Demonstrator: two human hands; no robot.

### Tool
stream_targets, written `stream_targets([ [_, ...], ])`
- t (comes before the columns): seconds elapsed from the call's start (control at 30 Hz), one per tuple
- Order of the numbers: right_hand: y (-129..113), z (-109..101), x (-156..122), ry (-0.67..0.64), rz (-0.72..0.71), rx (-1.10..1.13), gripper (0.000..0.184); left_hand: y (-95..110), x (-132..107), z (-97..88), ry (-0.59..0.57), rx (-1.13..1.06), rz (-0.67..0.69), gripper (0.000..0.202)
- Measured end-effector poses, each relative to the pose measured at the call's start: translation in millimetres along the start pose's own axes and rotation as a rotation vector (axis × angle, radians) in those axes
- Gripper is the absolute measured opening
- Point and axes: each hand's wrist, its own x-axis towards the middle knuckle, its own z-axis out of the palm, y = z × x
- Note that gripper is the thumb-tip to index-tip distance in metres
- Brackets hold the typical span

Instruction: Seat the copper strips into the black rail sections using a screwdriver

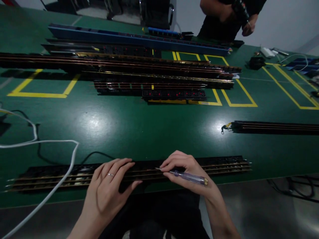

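A long black strip with bare metal rails (224, 167) lies along the near edge of the green table. Across its left-centre part rests my left hand (109, 186), fingers spread over the rails and thumb apart on the near side. My right hand (186, 167) grips a small screwdriver (191, 177) with a clear purple handle and a brass-coloured end cap. Its thin tip points left, over the strip near the middle. Whether the tip touches anything is hard to make out. The fingers of my right hand hide part of the strip.
White cable (74, 152) crosses the strip's left part. Another railed strip (274, 127) lies at right. Several long strips (124, 63) and a blue channel (99, 35) lie at the back, over yellow tape outlines (37, 95). Opposite stands a person (221, 20) holding a dark tool.
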Motion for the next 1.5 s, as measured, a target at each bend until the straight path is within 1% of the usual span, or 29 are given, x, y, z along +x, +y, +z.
stream_targets([
  [0.1, 0, 5, 2, 0.001, -0.002, -0.011, 0.009, 16, 6, 1.4, 0.007, -0.060, 0.005, 0.044],
  [0.2, 1, 6, 1, 0.024, -0.001, -0.025, 0.015, 31, 15, 7.8, 0.031, -0.135, 0.017, 0.038],
  [0.27, 2, 3, -2, 0.034, -0.006, -0.026, 0.011, 32, 17, 11.7, 0.041, -0.132, 0.019, 0.033],
  [0.33, 3, -2, -6, 0.039, -0.012, -0.021, 0.007, 26, 15, 13.6, 0.042, -0.108, 0.023, 0.035],
  [0.47, 7, -15, -16, 0.081, -0.002, -0.021, 0.005, 4, 3, 8.8, 0.075, -0.032, -0.003, 0.036],
  [0.53, 9, -18, -19, 0.095, -0.008, -0.003, 0.005, -5, -2, 3.6, 0.052, -0.019, -0.007, 0.036],
  [0.6, 9, -19, -19, 0.098, -0.021, 0.015, 0.005, -6, -1, 0.2, 0.001, -0.003, 0.006, 0.039],
  [0.67, 8, -17, -18, 0.091, -0.017, 0.006, 0.009, 3, 5, 0.8, -0.039, -0.003, 0.057, 0.048],
  [0.73, 7, -15, -16, 0.084, -0.004, -0.019, 0.012, 20, 16, 5.5, -0.081, -0.048, 0.139, 0.057],
  [0.77, 6, -14, -15, 0.079, 0.005, -0.029, 0.012, 31, 23, 8.7, -0.099, -0.082, 0.177, 0.057],
  [0.83, 4, -14, -15, 0.068, 0.007, -0.036, 0.010, 50, 34, 15.5, -0.115, -0.132, 0.201, 0.045],
  [0.9, 3, -18, -16, 0.039, 0.005, -0.032, 0.011, 61, 41, 20.6, -0.100, -0.157, 0.175, 0.034],
  [0.97, 2, -24, -19, 0.015, 0.005, -0.025, 0.011, 64, 43, 22.7, -0.096, -0.170, 0.153, 0.030],
  [1.13, 1, -47, -28, 0.003, 0.048, -0.025, 0.011, 52, 41, 20.9, -0.113, -0.167, 0.144, 0.038],
  [1.23, 0, -54, -33, -0.024, 0.059, -0.022, 0.014, 50, 42, 22.6, -0.093, -0.162, 0.144, 0.038],
  [1.33, 0, -48, -31, -0.010, 0.036, -0.028, 0.014, 51, 42, 26.5, -0.040, -0.135, 0.166, 0.035],
  [1.43, 3, -32, -20, 0.001, 0.017, -0.042, 0.016, 50, 39, 30.8, 0.029, -0.079, 0.230, 0.035],
  [1.5, 4, -18, -10, 0.008, 0.013, -0.049, 0.019, 48, 37, 33.1, 0.048, -0.058, 0.277, 0.034],
])
